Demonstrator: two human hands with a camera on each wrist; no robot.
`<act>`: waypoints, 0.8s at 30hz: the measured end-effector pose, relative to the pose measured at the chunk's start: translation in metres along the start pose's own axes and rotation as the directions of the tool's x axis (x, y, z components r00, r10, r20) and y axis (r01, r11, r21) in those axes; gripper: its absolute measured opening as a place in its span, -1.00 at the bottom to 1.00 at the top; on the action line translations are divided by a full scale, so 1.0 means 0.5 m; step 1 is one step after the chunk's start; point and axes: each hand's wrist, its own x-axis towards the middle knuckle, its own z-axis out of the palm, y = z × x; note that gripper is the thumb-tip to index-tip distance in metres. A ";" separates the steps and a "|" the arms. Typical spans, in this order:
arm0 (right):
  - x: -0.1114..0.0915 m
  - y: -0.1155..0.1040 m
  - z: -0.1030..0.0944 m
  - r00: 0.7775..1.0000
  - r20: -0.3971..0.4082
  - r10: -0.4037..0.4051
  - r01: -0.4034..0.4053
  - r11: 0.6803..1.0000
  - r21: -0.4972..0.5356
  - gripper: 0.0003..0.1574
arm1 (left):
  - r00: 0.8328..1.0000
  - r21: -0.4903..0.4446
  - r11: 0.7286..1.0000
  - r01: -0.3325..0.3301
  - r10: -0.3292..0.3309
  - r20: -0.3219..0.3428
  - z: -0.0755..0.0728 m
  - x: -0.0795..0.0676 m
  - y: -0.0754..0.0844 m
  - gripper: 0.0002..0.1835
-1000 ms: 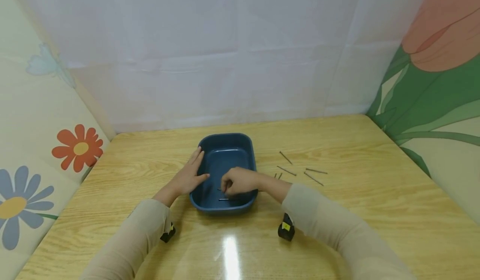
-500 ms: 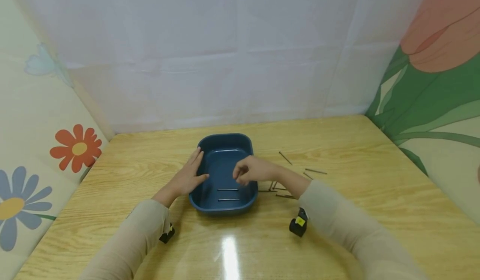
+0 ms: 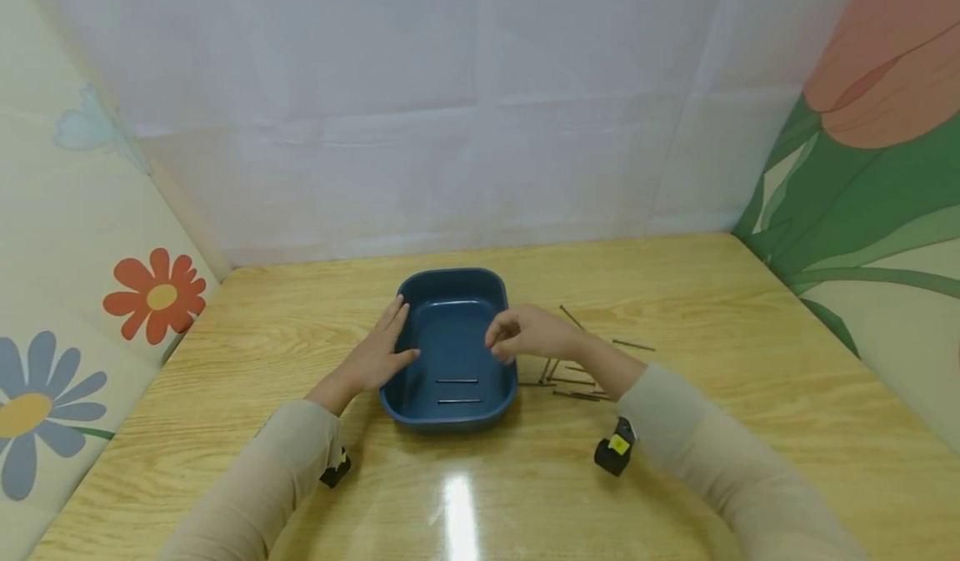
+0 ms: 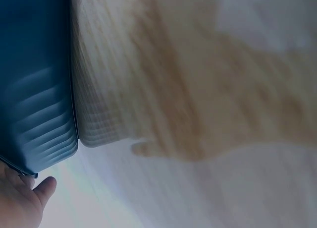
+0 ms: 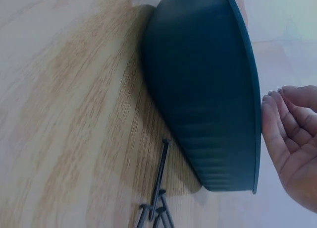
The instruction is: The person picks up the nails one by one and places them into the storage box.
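Pale cloth (image 3: 480, 127) hangs beyond a wood-grained table (image 3: 690, 290). On it, a blue tray (image 3: 450, 336) has two nails (image 3: 457, 381) inside near its near end; loose nails (image 3: 633, 345) lie to its right. The left hand (image 3: 377, 354) rests on the tray's left rim, fingers extended; the right hand (image 3: 538, 333) is at the right rim, fingers loosely bent, gripping nothing visible. The nails look light, stiff and apt to roll, best pinched mid-shank; the tray seems rigid, best steadied by its rim.
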 end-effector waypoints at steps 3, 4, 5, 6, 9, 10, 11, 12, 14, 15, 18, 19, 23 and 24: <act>-0.006 0.006 -0.006 1.000 -0.022 0.003 -0.003 1.000 0.009 -0.74 | 1.000 0.000 1.000 -0.004 0.004 0.000 -0.001 0.001 0.001 -0.21; -0.008 0.007 -0.008 1.000 -0.030 0.008 -0.007 1.000 0.008 -0.74 | 1.000 0.001 1.000 -0.003 0.003 0.000 -0.001 0.001 0.001 -0.21; -0.009 0.009 -0.010 0.999 -0.036 0.013 -0.012 1.000 0.013 -0.74 | 1.000 0.001 1.000 -0.003 0.003 0.000 -0.001 0.001 0.001 -0.21; -0.011 0.010 -0.012 0.999 -0.040 0.018 -0.017 1.000 0.014 -0.75 | 1.000 0.002 1.000 -0.003 0.003 -0.002 -0.001 0.001 0.001 -0.21; -0.018 0.013 -0.019 0.998 -0.049 0.035 -0.034 0.999 0.019 -0.78 | 1.000 -0.002 1.000 -0.002 0.002 -0.007 0.000 0.001 0.001 -0.21; -0.020 0.014 -0.021 0.998 -0.053 0.043 -0.042 0.999 0.021 -0.79 | 1.000 -0.005 1.000 -0.002 0.002 -0.008 0.001 0.000 0.001 -0.21; -0.022 0.015 -0.023 0.997 -0.056 0.048 -0.046 0.999 0.026 -0.80 | 1.000 -0.007 1.000 -0.002 0.002 -0.009 0.001 0.000 0.001 -0.21; -0.024 0.017 -0.024 0.997 -0.061 0.053 -0.051 0.998 0.022 -0.81 | 1.000 -0.010 1.000 -0.001 0.001 -0.009 0.001 -0.001 0.001 -0.21; -0.028 0.022 -0.027 0.996 -0.071 0.058 -0.057 0.998 0.016 -0.82 | 1.000 -0.015 1.000 -0.001 0.001 -0.008 0.002 -0.001 0.000 -0.21; -0.030 0.025 -0.028 0.995 -0.075 0.061 -0.060 0.998 0.011 -0.82 | 1.000 -0.015 1.000 0.000 0.000 -0.007 0.002 -0.001 0.000 -0.21; -0.037 0.035 -0.033 0.994 -0.085 0.062 -0.062 0.998 0.003 -0.79 | 1.000 -0.018 1.000 0.000 0.000 -0.009 0.002 -0.001 0.000 -0.21; -0.040 0.038 -0.035 0.994 -0.087 0.064 -0.064 0.998 0.005 -0.76 | 1.000 -0.017 1.000 -0.001 0.001 -0.008 0.002 -0.001 0.000 -0.21; -0.054 0.049 -0.043 0.992 -0.099 0.074 -0.073 0.997 0.009 -0.70 | 1.000 -0.011 1.000 -0.003 0.003 -0.003 0.003 0.001 -0.001 -0.21; -0.058 0.051 -0.046 0.992 -0.104 0.074 -0.073 0.997 0.005 -0.69 | 1.000 -0.010 1.000 -0.003 0.003 -0.001 0.003 0.001 -0.001 -0.21</act>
